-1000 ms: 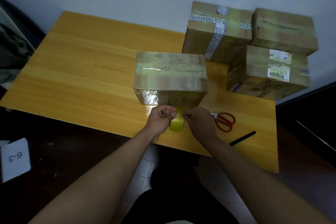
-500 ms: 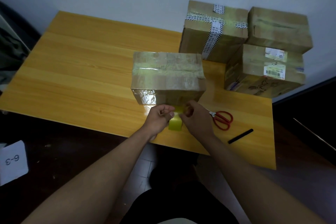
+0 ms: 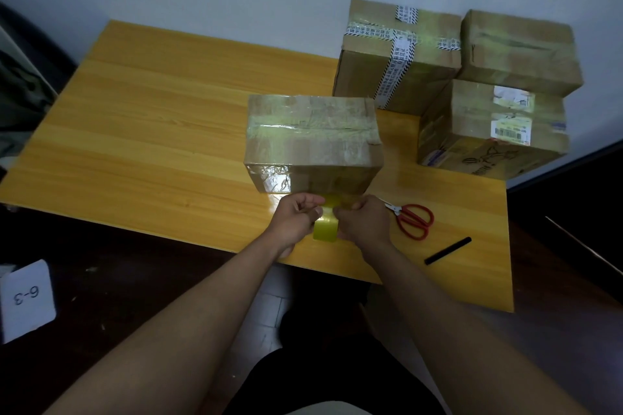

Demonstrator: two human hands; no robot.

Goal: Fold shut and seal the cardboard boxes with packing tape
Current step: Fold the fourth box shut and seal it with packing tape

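- The closed cardboard box stands mid-table.
- Just in front of it, the left hand and the right hand each pinch the yellow tape roll.
- Best: peel a straight length free, then lay it flat along the box's seam.

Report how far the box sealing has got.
Done, it seems: three boxes stacked at the table's far right look closed. In hand: the near box has its flaps shut under glossy tape; left hand and right hand grip the yellow tape roll. Left: applying and cutting; scissors lie unused.
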